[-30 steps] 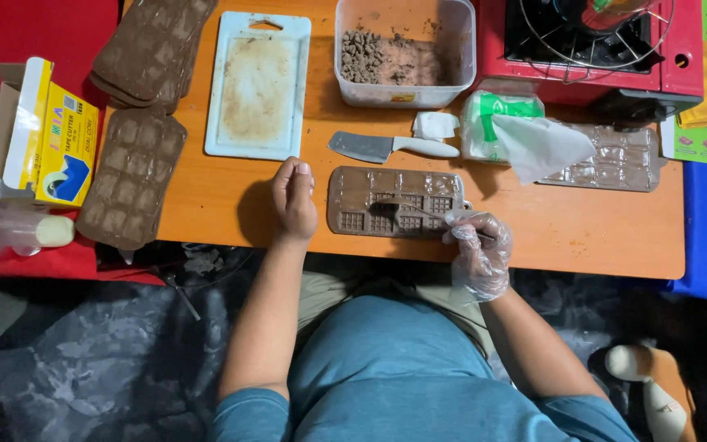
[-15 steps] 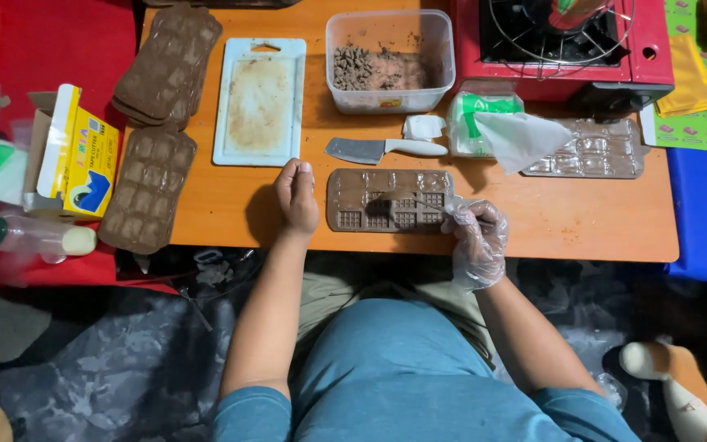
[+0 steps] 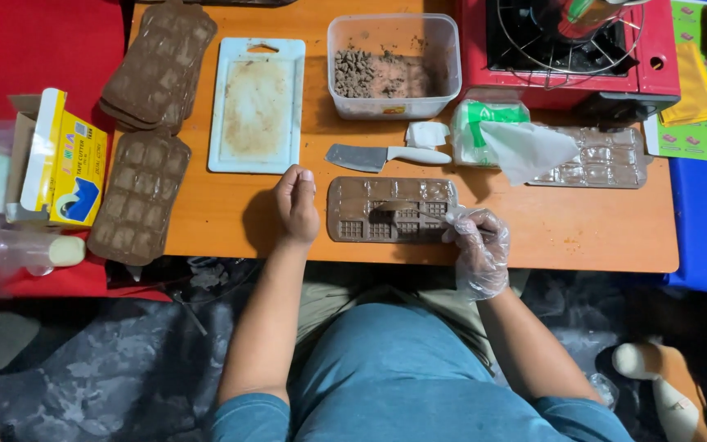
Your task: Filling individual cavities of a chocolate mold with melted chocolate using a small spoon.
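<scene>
Near the table's [image 3: 206, 237] front edge, the gloved right hand [image 3: 478, 245] grips a half-hidden spoon [image 3: 407, 208] over the chocolate mould [image 3: 390, 209]; the left hand [image 3: 296, 205] rests loosely curled beside it.

A home chocolate-making corner: low wooden table [image 3: 206, 237], moulds [image 3: 139, 196], portable stove [image 3: 570, 49].

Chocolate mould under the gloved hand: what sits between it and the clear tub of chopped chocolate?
In the head view, a small cleaver lies between the chocolate mould and the tub.
</scene>
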